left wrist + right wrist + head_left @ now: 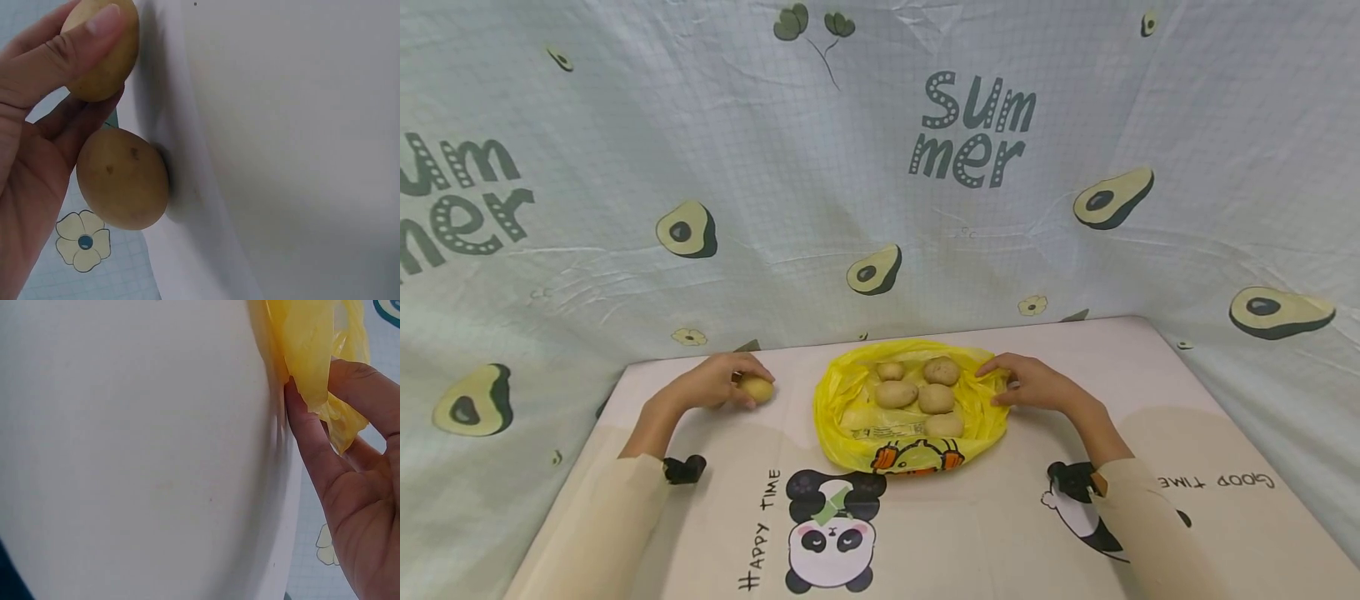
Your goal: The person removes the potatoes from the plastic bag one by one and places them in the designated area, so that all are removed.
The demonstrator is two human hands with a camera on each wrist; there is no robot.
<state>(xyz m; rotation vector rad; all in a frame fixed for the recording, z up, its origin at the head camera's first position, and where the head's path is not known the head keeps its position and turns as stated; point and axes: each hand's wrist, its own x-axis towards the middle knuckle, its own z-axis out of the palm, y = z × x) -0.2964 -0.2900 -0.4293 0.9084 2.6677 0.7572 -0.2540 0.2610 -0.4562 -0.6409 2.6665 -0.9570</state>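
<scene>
My left hand (pixel 718 379) pinches a potato (pixel 757 388) between thumb and fingers, left of the bag. In the left wrist view the held potato (pixel 109 62) is yellowish, with the thumb across it. A second potato (pixel 123 179) sits close beside the palm; the hand mostly hides it in the head view. A yellow plastic bag (pixel 842 446) lies spread open in the middle, with several potatoes (pixel 896 394) inside. At its right rim my right hand (pixel 1041 385) grips the plastic, and the bag's edge (pixel 309 356) hangs between thumb and fingers in the right wrist view.
The table (pixel 970 533) has a pale cover printed with a panda (pixel 831 542) and lettering. Behind it hangs a light curtain (pixel 775 208) with avocado prints, close to the table's back edge. Dark bands (pixel 685 469) are on both wrists.
</scene>
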